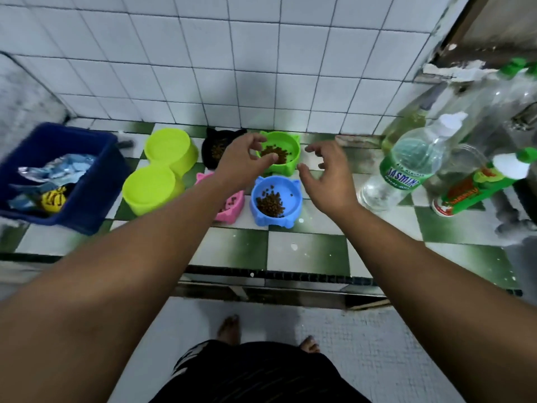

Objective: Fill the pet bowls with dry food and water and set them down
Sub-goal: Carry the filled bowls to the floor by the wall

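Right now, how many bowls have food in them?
4: the black bowl and green bowl at the back, the pink bowl and blue bowl in front. The left arm partly hides the pink one.

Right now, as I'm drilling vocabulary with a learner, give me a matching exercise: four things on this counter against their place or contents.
Things:
1 green bowl
2 blue bowl
3 lime double bowl
4 blue crate

Place or contents:
a foil packets inside
b kibble, nearest the counter edge
c kibble, between the left hand and right hand
d no kibble seen

Pairs: 1-c, 2-b, 3-d, 4-a
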Available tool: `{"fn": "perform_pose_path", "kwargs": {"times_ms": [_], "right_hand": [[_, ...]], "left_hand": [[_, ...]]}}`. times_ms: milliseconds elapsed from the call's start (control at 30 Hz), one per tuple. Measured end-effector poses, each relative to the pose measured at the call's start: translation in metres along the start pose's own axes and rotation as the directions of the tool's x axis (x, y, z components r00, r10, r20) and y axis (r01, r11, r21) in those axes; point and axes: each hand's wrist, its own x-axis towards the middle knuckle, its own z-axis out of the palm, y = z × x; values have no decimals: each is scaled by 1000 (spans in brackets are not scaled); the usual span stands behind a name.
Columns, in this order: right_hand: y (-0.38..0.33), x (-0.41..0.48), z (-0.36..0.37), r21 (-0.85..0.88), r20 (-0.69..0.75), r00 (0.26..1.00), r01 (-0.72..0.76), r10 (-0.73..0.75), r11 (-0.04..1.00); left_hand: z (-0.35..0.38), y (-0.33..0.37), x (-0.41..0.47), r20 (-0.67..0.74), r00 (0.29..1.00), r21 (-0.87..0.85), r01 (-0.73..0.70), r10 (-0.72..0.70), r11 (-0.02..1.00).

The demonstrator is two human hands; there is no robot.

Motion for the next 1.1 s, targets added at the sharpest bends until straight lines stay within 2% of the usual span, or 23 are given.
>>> {"fn": "perform_pose_path", "kwargs": {"times_ms": [133,233,400,467,633,733,900,1100], "right_hand": [[-5,1,25,34,71,996,-49,46,998],[5,1,39,38,109,974,-203,198,978],[38,-8,56,-13,191,853,-492,485,871],[45,-15,57,-69,211,806,-553,553,831],[58,-25,67,-141,247,712,-644,657,751],[58,-30,74,-172,260,644,-702,719,691],[55,-32,83,-176,223,621,-732,751,658],[54,-29,85,-209,180,578,-768,796,605]], "left_hand": [[-22,-20,-17,-124,990,48,80,-74,996],[-29,-38,-27,-187,971,83,169,-151,982],[-32,-72,-47,-288,899,123,375,-329,919],[-33,-85,-54,-313,868,148,444,-384,884],[-31,-107,-61,-334,850,204,487,-407,849],[-31,-117,-59,-333,817,226,554,-471,801],[-28,-135,-50,-277,747,195,659,-604,726],[-29,-136,-43,-282,725,129,677,-628,724]]}}
